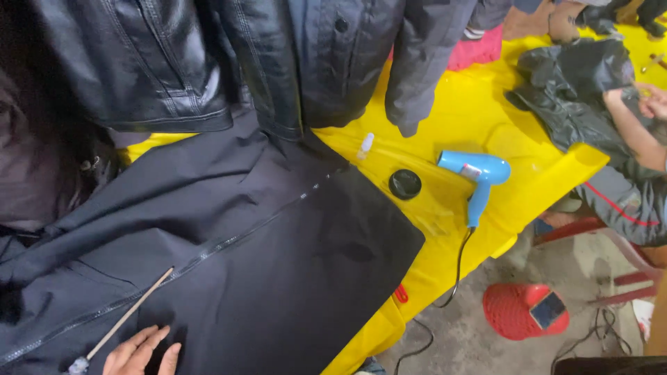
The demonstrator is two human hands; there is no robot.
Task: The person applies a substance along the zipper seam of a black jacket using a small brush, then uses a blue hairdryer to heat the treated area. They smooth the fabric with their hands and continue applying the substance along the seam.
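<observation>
A dark navy jacket lies spread over a yellow table, its zip running diagonally across it. My left hand rests flat on the jacket at the bottom edge of the view, fingers apart and holding nothing. Just left of my fingers, a thin wooden stick lies slanted on the cloth, with a pale tip at its lower end. My right hand is out of sight.
Black leather jackets hang over the table's far side. On the yellow top sit a blue hair dryer with its cord, a round black tin and a small white bottle. Another person's hands work a black garment at right. A red stool stands on the floor.
</observation>
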